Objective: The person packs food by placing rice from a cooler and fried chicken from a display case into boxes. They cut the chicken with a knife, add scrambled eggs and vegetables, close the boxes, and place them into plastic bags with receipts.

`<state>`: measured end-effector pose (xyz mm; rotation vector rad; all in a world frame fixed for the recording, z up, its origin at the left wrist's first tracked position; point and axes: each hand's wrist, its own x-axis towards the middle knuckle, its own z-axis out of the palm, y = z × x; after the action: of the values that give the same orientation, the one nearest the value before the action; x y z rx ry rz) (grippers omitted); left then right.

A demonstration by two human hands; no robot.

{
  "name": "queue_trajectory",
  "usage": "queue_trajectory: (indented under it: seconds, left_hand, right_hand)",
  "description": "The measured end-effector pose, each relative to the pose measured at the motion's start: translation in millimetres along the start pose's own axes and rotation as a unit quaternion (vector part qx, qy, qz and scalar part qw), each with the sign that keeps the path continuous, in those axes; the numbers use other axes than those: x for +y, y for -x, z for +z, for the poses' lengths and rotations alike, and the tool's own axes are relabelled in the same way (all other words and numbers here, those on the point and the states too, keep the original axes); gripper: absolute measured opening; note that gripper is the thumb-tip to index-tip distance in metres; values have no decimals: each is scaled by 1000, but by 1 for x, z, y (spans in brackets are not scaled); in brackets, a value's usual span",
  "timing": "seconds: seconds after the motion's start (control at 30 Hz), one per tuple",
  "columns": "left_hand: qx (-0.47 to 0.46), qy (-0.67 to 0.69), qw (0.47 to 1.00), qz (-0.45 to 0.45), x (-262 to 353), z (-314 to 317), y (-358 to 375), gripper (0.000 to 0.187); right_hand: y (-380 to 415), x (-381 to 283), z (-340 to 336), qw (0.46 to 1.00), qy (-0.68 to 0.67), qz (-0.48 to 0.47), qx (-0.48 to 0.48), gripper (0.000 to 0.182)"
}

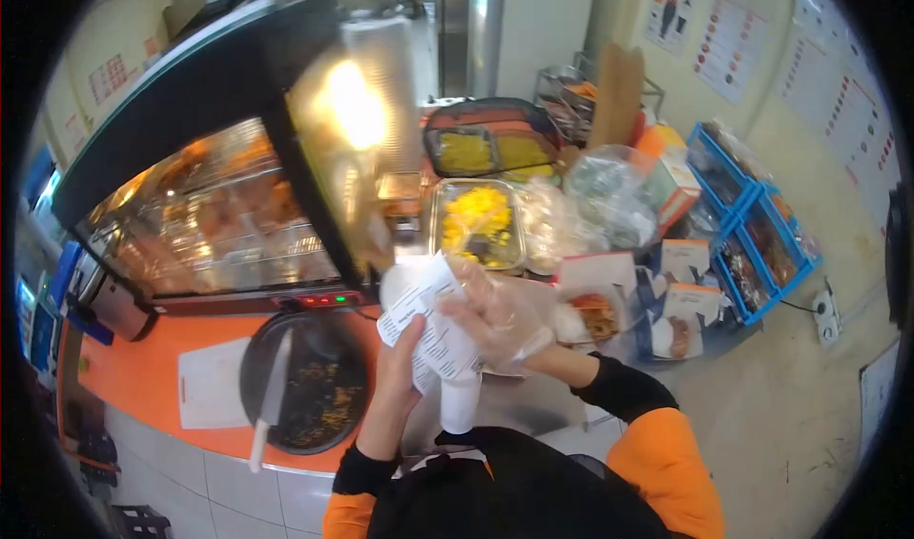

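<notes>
In front of my chest, my left hand (405, 353) is closed on a white paper slip (419, 320) printed with dark lines. My right hand (481, 315), in a clear plastic glove, reaches over the same paper from the right, its fingers bent against it. White paper also hangs below, beside a white cylindrical thing (460, 404). Just beyond my hands stands a clear tray of yellow food (478, 217). Right of my gloved hand is an open box with food (596, 316).
A lit glass display case (219, 215) fills the left. On the orange counter (152, 349) lie a white board (211, 387) and a round black pan (324, 387) with a knife (276, 387) across it. Blue baskets (747, 220), small boxes (687, 301) and plastic bags (609, 196) are at right.
</notes>
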<state>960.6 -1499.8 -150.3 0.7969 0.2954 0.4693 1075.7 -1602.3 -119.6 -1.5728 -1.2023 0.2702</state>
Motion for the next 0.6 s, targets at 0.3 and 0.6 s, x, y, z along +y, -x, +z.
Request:
queue_trajectory:
  seconds: [0.3,0.6]
  left_hand:
    - [184,24,982,38,-96,25,10,35]
    - [437,-172,860,200,-70,21,19,35]
  right_hand:
    - [52,89,-169,905,153,1,-397,32]
    - [-110,234,-116,798,447,75,-397,30]
